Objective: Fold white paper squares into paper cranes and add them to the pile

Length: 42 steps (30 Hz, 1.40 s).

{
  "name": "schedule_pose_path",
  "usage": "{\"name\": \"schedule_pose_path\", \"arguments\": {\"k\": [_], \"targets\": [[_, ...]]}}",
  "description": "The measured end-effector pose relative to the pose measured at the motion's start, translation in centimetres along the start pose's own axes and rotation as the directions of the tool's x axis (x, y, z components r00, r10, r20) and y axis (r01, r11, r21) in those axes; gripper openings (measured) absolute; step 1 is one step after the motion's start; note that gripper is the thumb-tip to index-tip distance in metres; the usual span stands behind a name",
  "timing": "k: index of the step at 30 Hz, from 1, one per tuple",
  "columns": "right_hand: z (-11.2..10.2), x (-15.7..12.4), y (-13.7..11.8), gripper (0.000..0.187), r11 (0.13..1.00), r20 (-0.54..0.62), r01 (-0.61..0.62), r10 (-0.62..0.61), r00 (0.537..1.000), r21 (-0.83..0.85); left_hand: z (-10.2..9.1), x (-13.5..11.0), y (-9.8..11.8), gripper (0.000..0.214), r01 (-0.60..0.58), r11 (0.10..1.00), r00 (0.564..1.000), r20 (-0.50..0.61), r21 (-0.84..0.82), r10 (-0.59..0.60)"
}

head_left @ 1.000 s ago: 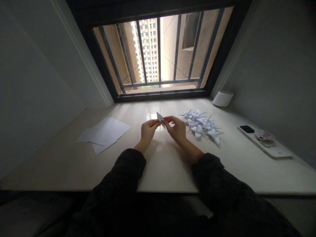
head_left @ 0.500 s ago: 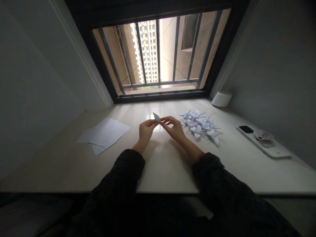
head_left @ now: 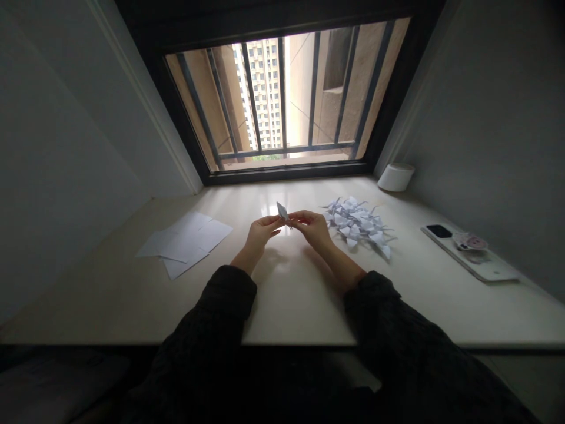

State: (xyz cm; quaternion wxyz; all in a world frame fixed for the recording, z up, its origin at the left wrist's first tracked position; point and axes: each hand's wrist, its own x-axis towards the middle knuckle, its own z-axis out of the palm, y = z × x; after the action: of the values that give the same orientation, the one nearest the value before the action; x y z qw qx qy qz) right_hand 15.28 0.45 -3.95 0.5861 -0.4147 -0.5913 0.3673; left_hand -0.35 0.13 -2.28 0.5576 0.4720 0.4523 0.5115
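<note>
A small piece of folded white paper [head_left: 282,210] is held above the sill between the fingertips of both hands, its pointed end tilting up and to the left. My left hand [head_left: 261,231] pinches it from the left. From the right, my right hand [head_left: 312,227] grips its lower part with thumb and fingers. Thin points of the paper show just below the fingertips; the rest of its lower part is hidden by them. Right of my right hand lies a heap of folded white paper cranes [head_left: 358,222].
Flat white paper sheets [head_left: 189,238] overlap on the left of the pale sill [head_left: 300,306]. A phone [head_left: 472,253] with a round attachment lies at the right. Behind it, a white cylindrical object [head_left: 396,177] stands near the barred window [head_left: 285,94].
The folded paper has turned a little more upright and shifted slightly right. My left hand's fingers have moved on it, with some now spread underneath. The right hand has barely moved.
</note>
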Motion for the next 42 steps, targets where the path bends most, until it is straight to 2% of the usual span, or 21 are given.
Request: {"name": "schedule_pose_path", "arguments": {"k": [4, 7, 11, 14, 17, 19, 21, 24, 28, 32, 35, 37, 40, 42], "targets": [[0.2, -0.2, -0.4, 0.026, 0.999, 0.003, 0.048, -0.047, 0.999, -0.017, -0.1, 0.1, 0.1, 0.033, -0.019, 0.999, 0.999, -0.035, 0.026, 0.020], [0.3, -0.2, -0.4, 0.026, 0.999, -0.015, 0.035, -0.036, 0.999, -0.022, 0.0, 0.1, -0.1, 0.033, -0.045, 0.998, 0.997, -0.059, 0.036, 0.047], [0.4, -0.2, -0.3, 0.024, 0.998, -0.037, 0.029, -0.031, 0.999, -0.062, 0.4, 0.1, -0.4, 0.034, -0.170, 0.978, 0.980, -0.085, 0.120, 0.181], [0.4, -0.5, -0.5, 0.019, 0.978, -0.052, 0.106, -0.117, 0.992, -0.177, 0.6, -0.3, -0.4, 0.030, -0.308, 0.918, 0.936, -0.094, 0.252, 0.340], [0.3, -0.8, -0.9, 0.013, 0.930, -0.037, 0.186, -0.208, 0.977, -0.317, 0.8, -1.0, -0.1, 0.024, -0.398, 0.819, 0.874, -0.099, 0.413, 0.475], [0.3, -0.8, -0.9, 0.012, 0.908, -0.029, 0.209, -0.235, 0.972, -0.364, 0.9, -1.4, 0.3, 0.020, -0.456, 0.747, 0.833, -0.064, 0.483, 0.549], [0.3, -0.7, -0.8, 0.013, 0.920, -0.040, 0.203, -0.229, 0.973, -0.336, 1.0, -1.6, 0.5, 0.016, -0.500, 0.686, 0.798, -0.025, 0.529, 0.602], [0.4, -0.3, -0.3, 0.016, 0.964, -0.046, 0.171, -0.184, 0.982, -0.204, 1.0, -1.7, 0.5, 0.016, -0.529, 0.637, 0.768, -0.004, 0.560, 0.641], [0.4, 0.2, 0.5, 0.016, 0.990, -0.014, 0.136, -0.136, 0.991, -0.034, 1.0, -1.7, 0.2, 0.017, -0.565, 0.639, 0.750, 0.001, 0.522, 0.662], [0.4, 0.4, 0.9, 0.021, 0.995, 0.023, 0.082, -0.083, 0.996, 0.064, 1.1, -1.9, 0.5, 0.015, -0.601, 0.645, 0.729, -0.007, 0.471, 0.684], [0.4, 0.4, 0.9, 0.025, 0.994, 0.046, 0.044, -0.049, 0.998, 0.101, 1.2, -2.0, 0.8, 0.014, -0.594, 0.654, 0.733, -0.020, 0.468, 0.680], [0.4, 0.3, 0.7, 0.026, 0.993, 0.059, 0.021, -0.028, 0.998, 0.114, 1.2, -1.8, 0.9, 0.016, -0.568, 0.692, 0.757, -0.046, 0.446, 0.652], [0.5, 0.2, 0.5, 0.027, 0.993, 0.067, -0.013, 0.005, 0.998, 0.116, 1.1, -1.1, 0.5, 0.027, -0.493, 0.819, 0.838, -0.093, 0.294, 0.538], [0.5, 0.1, 0.4, 0.027, 0.995, 0.062, -0.028, 0.023, 0.998, 0.094, 0.9, -0.5, 0.1, 0.043, -0.414, 0.896, 0.898, -0.091, 0.159, 0.431]]}}
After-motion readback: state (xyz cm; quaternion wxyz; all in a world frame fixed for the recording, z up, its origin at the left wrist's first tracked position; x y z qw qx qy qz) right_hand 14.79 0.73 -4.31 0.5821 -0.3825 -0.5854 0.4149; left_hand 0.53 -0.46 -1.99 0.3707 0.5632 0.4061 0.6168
